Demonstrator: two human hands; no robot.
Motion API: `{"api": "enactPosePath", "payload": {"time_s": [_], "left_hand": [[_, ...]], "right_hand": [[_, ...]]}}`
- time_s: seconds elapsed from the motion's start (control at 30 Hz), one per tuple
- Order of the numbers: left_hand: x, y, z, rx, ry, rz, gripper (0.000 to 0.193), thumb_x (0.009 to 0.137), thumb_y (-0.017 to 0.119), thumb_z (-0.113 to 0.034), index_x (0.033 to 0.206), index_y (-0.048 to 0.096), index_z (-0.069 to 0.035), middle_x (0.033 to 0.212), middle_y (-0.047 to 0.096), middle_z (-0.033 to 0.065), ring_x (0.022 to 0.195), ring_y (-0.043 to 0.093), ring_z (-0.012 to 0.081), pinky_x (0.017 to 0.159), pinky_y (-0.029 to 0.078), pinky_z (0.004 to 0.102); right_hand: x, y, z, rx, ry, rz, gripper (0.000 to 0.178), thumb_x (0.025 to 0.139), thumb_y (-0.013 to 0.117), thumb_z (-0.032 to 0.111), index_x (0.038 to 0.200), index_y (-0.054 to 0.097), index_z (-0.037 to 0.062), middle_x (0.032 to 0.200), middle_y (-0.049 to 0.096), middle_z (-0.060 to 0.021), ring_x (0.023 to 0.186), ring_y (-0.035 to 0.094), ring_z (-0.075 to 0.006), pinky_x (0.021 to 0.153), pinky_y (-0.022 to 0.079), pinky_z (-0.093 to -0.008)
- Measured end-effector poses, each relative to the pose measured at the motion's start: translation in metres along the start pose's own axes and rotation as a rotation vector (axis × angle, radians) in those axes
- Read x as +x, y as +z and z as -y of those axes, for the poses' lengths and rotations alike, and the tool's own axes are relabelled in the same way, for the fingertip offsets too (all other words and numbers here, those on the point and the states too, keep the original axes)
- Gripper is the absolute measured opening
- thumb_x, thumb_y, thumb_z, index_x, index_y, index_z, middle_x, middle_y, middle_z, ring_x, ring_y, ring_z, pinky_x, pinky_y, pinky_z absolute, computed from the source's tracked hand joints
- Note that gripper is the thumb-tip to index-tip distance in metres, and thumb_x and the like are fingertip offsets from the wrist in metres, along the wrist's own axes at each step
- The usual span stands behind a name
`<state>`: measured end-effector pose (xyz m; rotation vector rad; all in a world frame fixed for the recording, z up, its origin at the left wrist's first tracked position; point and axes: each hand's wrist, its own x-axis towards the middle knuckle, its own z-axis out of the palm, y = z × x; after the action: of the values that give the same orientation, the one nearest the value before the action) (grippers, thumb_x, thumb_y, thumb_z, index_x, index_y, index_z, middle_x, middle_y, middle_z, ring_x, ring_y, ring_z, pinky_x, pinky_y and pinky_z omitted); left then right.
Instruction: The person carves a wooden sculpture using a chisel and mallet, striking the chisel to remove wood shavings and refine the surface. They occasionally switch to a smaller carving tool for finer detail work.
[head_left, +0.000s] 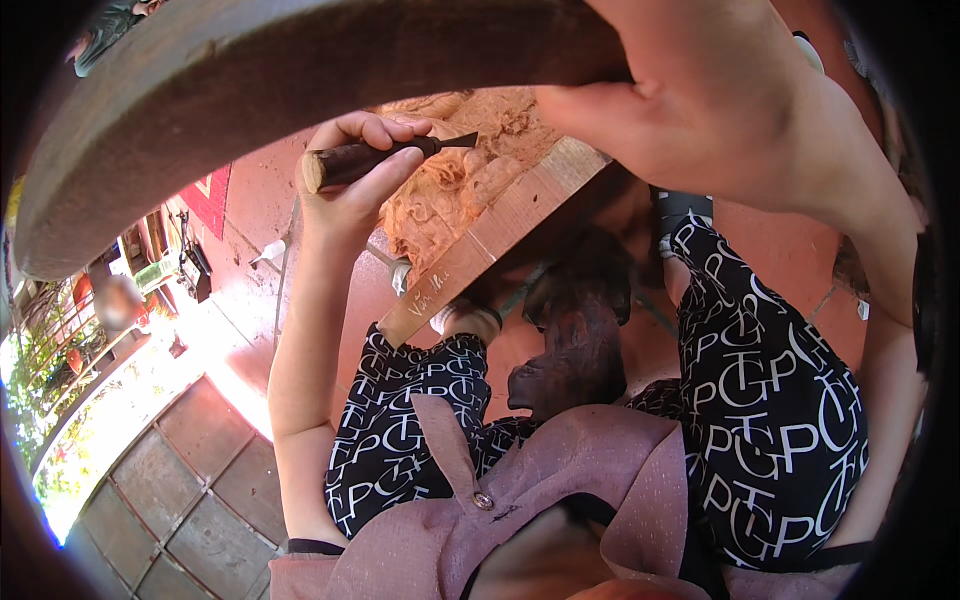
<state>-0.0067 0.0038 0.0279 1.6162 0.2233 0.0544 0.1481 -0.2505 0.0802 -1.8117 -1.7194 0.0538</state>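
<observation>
My left hand (350,200) is closed around the dark wooden handle of a carving chisel (362,160). Its metal blade points right, over the carved wood panel (440,215), whose reddish surface is cut in raised, swirling relief. From this view I cannot tell whether the tip touches the wood. Close to the camera, my right hand (640,75) grips a thick, dark wooden mallet (280,65), which stretches across the top of the view to the left. The mallet hides part of the panel and some of my right fingers.
The panel's smooth pale edge (500,215) slants between my knees. Below it stands a dark carved wooden stool or block (575,350) on red floor tiles (250,300). A small white object (270,252) lies on the floor at left. Plants and bright sunlight are at far left.
</observation>
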Motion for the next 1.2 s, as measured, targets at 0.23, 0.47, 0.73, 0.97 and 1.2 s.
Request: {"api": "enactPosePath", "payload": {"time_s": [0.23,0.47,0.73,0.97,1.2], "left_hand": [[0.007,-0.001,-0.005,-0.033,-0.065,0.005,0.024,0.079,0.068,0.011,0.091,0.052,-0.003,0.099,0.067,0.0139,0.104,0.066,0.0260,0.093,0.053,0.0362],[0.009,0.003,-0.004,0.045,-0.025,0.034,0.023,0.080,0.069,0.010,0.092,0.053,-0.002,0.099,0.068,0.0142,0.103,0.066,0.0238,0.091,0.054,0.0351],[0.003,0.035,-0.002,0.649,0.196,0.052,0.022,0.083,0.071,0.002,0.103,0.062,0.001,0.099,0.070,0.0101,0.095,0.068,0.0161,0.082,0.056,0.0298],[0.005,0.037,-0.006,0.978,0.342,0.108,0.025,0.083,0.075,-0.010,0.106,0.068,-0.001,0.097,0.071,0.0070,0.090,0.067,0.0139,0.080,0.055,0.0307],[0.003,0.032,-0.014,0.587,0.175,-0.005,0.018,0.083,0.071,0.003,0.100,0.065,0.003,0.096,0.070,0.0132,0.092,0.068,0.0189,0.083,0.056,0.0298]], "right_hand": [[-0.002,-0.004,-0.004,-0.043,-0.009,0.001,0.069,0.080,0.061,0.006,0.145,0.037,0.0107,0.093,0.056,-0.0143,0.076,0.060,-0.0277,0.059,0.050,-0.0366],[-0.004,-0.005,-0.004,-0.097,-0.005,0.004,0.069,0.081,0.061,0.006,0.146,0.037,0.0125,0.090,0.055,-0.0131,0.072,0.060,-0.0270,0.056,0.050,-0.0367],[-0.009,-0.013,-0.001,-0.204,0.011,0.028,0.070,0.082,0.061,0.006,0.147,0.036,0.0146,0.086,0.055,-0.0119,0.068,0.059,-0.0262,0.053,0.050,-0.0369],[-0.012,-0.013,-0.003,-0.312,0.004,0.091,0.071,0.082,0.060,0.005,0.148,0.037,0.0184,0.084,0.055,-0.0114,0.067,0.060,-0.0267,0.054,0.051,-0.0362],[-0.031,-0.013,-0.006,0.045,0.039,-0.155,0.079,0.075,0.065,-0.003,0.147,0.037,0.0113,0.089,0.059,-0.0138,0.072,0.062,-0.0291,0.063,0.054,-0.0355]]}}
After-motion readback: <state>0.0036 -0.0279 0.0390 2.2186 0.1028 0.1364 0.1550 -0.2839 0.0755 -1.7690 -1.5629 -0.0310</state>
